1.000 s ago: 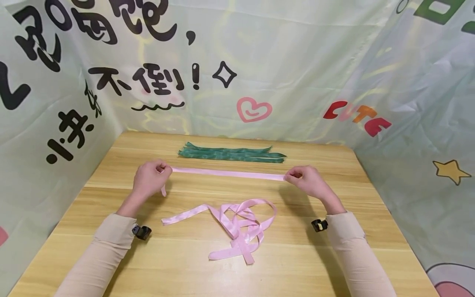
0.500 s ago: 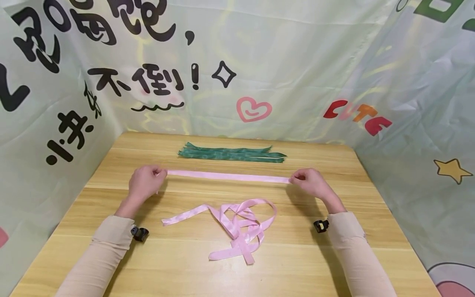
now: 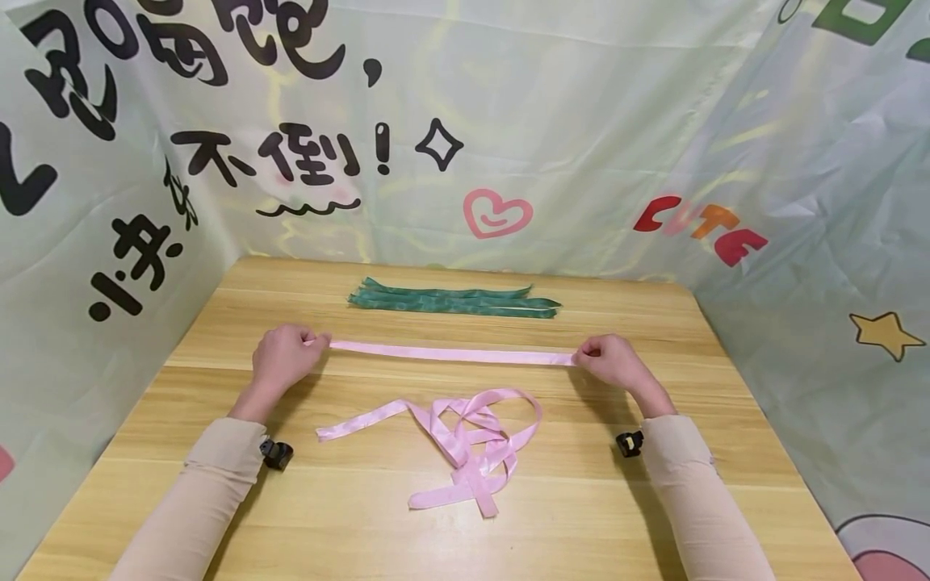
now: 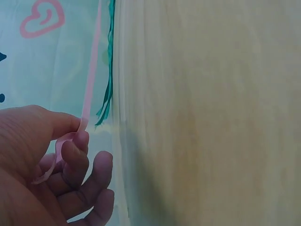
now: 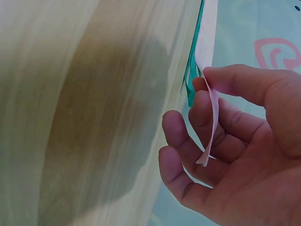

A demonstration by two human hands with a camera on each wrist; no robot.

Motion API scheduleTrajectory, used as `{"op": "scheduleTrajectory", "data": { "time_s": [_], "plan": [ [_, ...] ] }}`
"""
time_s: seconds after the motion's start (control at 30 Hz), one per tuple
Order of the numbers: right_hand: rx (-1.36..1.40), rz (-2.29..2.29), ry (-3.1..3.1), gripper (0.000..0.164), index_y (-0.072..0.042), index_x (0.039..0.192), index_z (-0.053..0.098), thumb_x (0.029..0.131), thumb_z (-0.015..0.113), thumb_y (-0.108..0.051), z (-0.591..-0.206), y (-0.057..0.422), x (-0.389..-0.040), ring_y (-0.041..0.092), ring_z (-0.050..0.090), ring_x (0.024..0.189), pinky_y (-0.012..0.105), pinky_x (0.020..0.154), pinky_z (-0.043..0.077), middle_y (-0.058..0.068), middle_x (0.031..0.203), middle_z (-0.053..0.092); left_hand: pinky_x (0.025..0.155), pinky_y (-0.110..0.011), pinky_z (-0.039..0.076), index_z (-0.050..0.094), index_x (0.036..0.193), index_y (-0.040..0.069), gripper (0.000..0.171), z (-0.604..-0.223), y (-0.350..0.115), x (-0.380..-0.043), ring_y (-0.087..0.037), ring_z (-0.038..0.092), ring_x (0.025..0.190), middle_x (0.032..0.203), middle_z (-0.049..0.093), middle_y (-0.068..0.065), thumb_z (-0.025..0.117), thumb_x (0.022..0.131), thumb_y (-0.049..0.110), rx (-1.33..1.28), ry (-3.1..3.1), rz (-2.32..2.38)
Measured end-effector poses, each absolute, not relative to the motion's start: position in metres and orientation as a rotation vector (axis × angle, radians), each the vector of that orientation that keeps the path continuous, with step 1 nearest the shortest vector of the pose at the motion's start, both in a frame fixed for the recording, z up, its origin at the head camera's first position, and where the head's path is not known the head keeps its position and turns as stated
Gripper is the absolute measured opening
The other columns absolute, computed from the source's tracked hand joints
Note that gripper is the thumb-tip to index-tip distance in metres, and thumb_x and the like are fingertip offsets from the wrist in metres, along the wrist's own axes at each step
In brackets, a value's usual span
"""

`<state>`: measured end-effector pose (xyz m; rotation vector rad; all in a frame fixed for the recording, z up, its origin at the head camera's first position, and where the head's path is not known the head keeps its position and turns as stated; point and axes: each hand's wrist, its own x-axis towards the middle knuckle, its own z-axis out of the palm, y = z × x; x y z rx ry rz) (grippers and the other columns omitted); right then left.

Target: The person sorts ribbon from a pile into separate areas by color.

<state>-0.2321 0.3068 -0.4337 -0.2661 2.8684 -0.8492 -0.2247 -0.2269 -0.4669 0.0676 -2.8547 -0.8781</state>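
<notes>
A pink ribbon (image 3: 450, 353) stretches nearly straight between my two hands, above the table. My left hand (image 3: 285, 357) pinches one end between thumb and index finger; in the left wrist view a short tail of the ribbon (image 4: 88, 89) curls back toward the palm. The other end is pinched by my right hand (image 3: 610, 360), and in the right wrist view a free tail of ribbon (image 5: 214, 120) hangs past the thumb and index fingertip. Nearer to me, a loose tangle of pink ribbon (image 3: 459, 449) lies on the wood.
Behind the stretched ribbon, several green ribbon strips (image 3: 454, 302) lie side by side on the wooden table (image 3: 349, 532). Printed cloth (image 3: 596, 121) hangs along the back and both sides of the table. A small black camera (image 3: 276, 454) sits at each wrist.
The hands have spread somewhat farther apart, and the stretched ribbon has come slightly nearer to me. The tail under the left hand has passed out of sight in the head view.
</notes>
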Motion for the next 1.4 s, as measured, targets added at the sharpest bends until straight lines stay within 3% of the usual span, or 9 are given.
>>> {"op": "scheduleTrajectory", "data": {
  "time_s": [0.4, 0.53, 0.67, 0.8, 1.03, 1.17, 1.27, 1.4],
  "plan": [
    [-0.295, -0.820, 2.877, 0.021, 0.004, 0.101, 0.078, 0.099, 0.066, -0.014, -0.435, 0.306, -0.233, 0.016, 0.057, 0.074, 0.032, 0.071, 0.047, 0.017, 0.095, 0.076, 0.049, -0.029, 0.028, 0.049, 0.058, 0.017, 0.054, -0.465, -0.232, -0.228, -0.015, 0.040, 0.051, 0.052, 0.039, 0.007, 0.063, 0.102, 0.045, 0.077, -2.978, -0.854],
    [-0.286, -0.820, 2.878, 0.021, 0.005, 0.103, 0.077, 0.099, 0.066, -0.013, -0.434, 0.306, -0.234, 0.017, 0.058, 0.076, 0.032, 0.070, 0.048, 0.016, 0.093, 0.074, 0.051, -0.030, 0.032, 0.059, 0.065, 0.014, 0.050, -0.463, -0.236, -0.229, -0.016, 0.045, 0.054, 0.055, 0.047, 0.005, 0.062, 0.103, 0.046, 0.088, -3.002, -0.831],
    [-0.287, -0.811, 2.890, 0.020, 0.005, 0.104, 0.076, 0.098, 0.067, -0.012, -0.436, 0.307, -0.235, 0.018, 0.058, 0.076, 0.032, 0.068, 0.047, 0.016, 0.090, 0.073, 0.053, -0.033, 0.036, 0.069, 0.088, 0.008, 0.039, -0.458, -0.239, -0.228, -0.019, 0.048, 0.057, 0.062, 0.055, 0.000, 0.061, 0.103, 0.043, 0.120, -2.999, -0.835],
    [-0.270, -0.804, 2.890, 0.019, 0.004, 0.106, 0.075, 0.099, 0.067, -0.011, -0.438, 0.309, -0.236, 0.018, 0.058, 0.074, 0.032, 0.066, 0.047, 0.015, 0.090, 0.072, 0.053, -0.034, 0.035, 0.067, 0.113, 0.002, 0.039, -0.458, -0.242, -0.230, -0.019, 0.045, 0.056, 0.063, 0.053, -0.003, 0.059, 0.105, 0.039, 0.133, -2.979, -0.860],
    [-0.272, -0.786, 2.908, 0.018, 0.004, 0.106, 0.074, 0.098, 0.067, -0.011, -0.438, 0.311, -0.236, 0.020, 0.060, 0.075, 0.031, 0.066, 0.047, 0.017, 0.090, 0.073, 0.057, -0.036, 0.038, 0.065, 0.126, 0.001, 0.059, -0.457, -0.246, -0.231, -0.022, 0.050, 0.061, 0.070, 0.058, -0.007, 0.046, 0.108, 0.055, 0.163, -2.965, -0.856],
    [-0.260, -0.786, 2.915, 0.026, 0.007, 0.114, 0.072, 0.099, 0.066, -0.014, -0.434, 0.314, -0.234, 0.027, 0.066, 0.083, 0.038, 0.072, 0.053, 0.023, 0.099, 0.074, 0.057, -0.037, 0.040, 0.065, 0.125, 0.002, 0.066, -0.453, -0.250, -0.231, -0.025, 0.053, 0.063, 0.074, 0.061, -0.011, 0.041, 0.107, 0.061, 0.211, -2.951, -0.807],
    [-0.225, -0.789, 2.938, 0.034, 0.009, 0.122, 0.068, 0.101, 0.065, -0.018, -0.429, 0.318, -0.232, 0.037, 0.068, 0.096, 0.049, 0.083, 0.056, 0.029, 0.113, 0.071, 0.058, -0.039, 0.040, 0.064, 0.125, 0.001, 0.063, -0.446, -0.252, -0.230, -0.029, 0.056, 0.065, 0.077, 0.064, -0.015, 0.043, 0.107, 0.058, 0.247, -2.906, -0.744],
    [-0.219, -0.790, 2.976, 0.037, 0.009, 0.128, 0.065, 0.103, 0.063, -0.019, -0.422, 0.317, -0.230, 0.049, 0.064, 0.116, 0.062, 0.098, 0.051, 0.034, 0.130, 0.066, 0.056, -0.041, 0.040, 0.064, 0.123, -0.002, 0.055, -0.437, -0.253, -0.228, -0.032, 0.055, 0.063, 0.072, 0.060, -0.016, 0.049, 0.106, 0.048, 0.261, -2.821, -0.679]
  ]
}}
